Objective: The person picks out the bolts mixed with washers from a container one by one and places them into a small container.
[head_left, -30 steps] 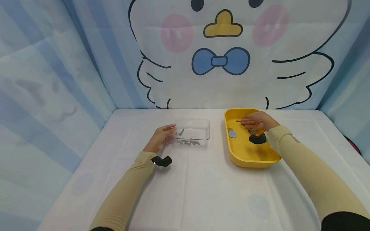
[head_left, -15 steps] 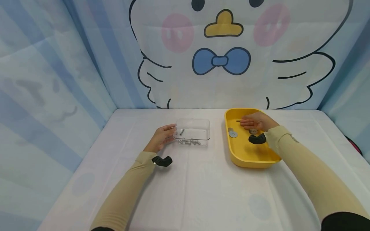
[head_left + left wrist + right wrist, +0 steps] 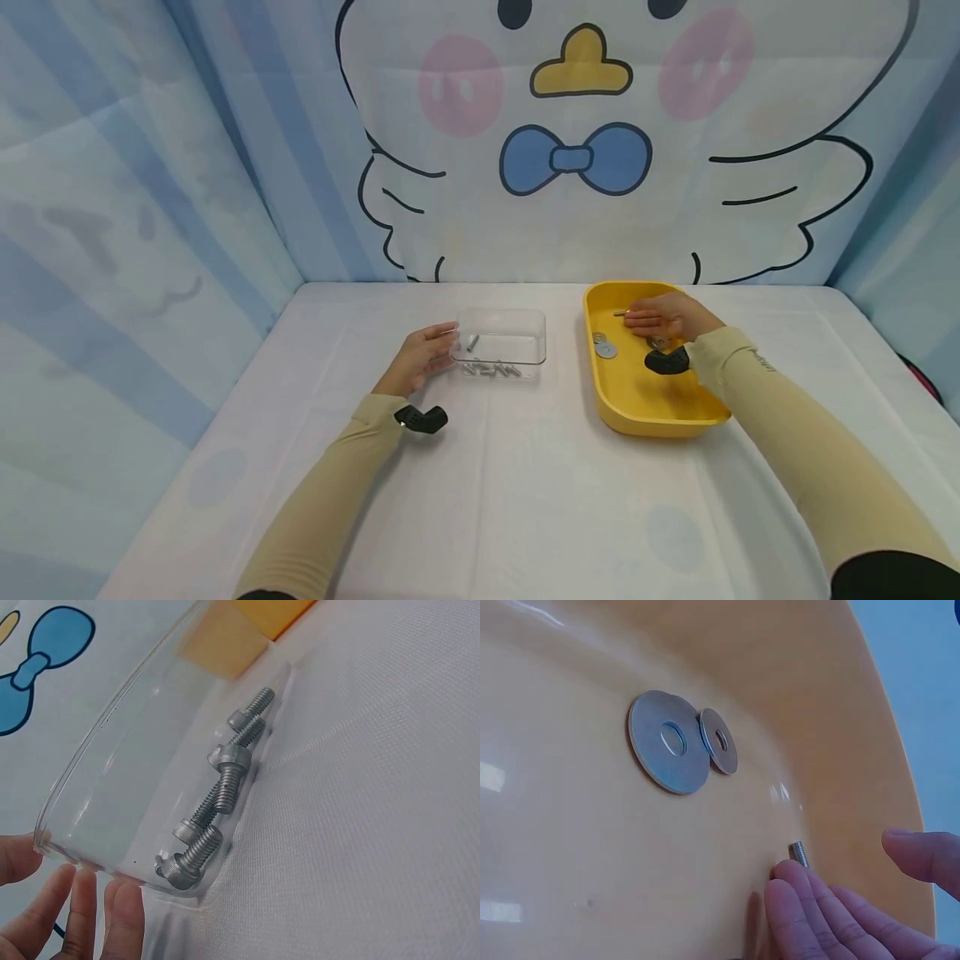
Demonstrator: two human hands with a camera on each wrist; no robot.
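Note:
My left hand touches the left end of a clear plastic box. In the left wrist view its fingers lie nearly straight against the box's end wall, the thumb at the rim. Several socket-head screws lie along the bottom of that box. Inside a yellow tray, my right hand reaches down with fingers extended and thumb held apart. At its fingertips a threaded screw end sticks out; the rest of it is hidden behind them. Flat metal washers rest on the tray floor nearby.
Box and tray stand apart on a white cloth-covered table. A printed curtain rises right behind the table's back edge. The tray's raised wall curves round the right hand. More washers lie near the tray's left side.

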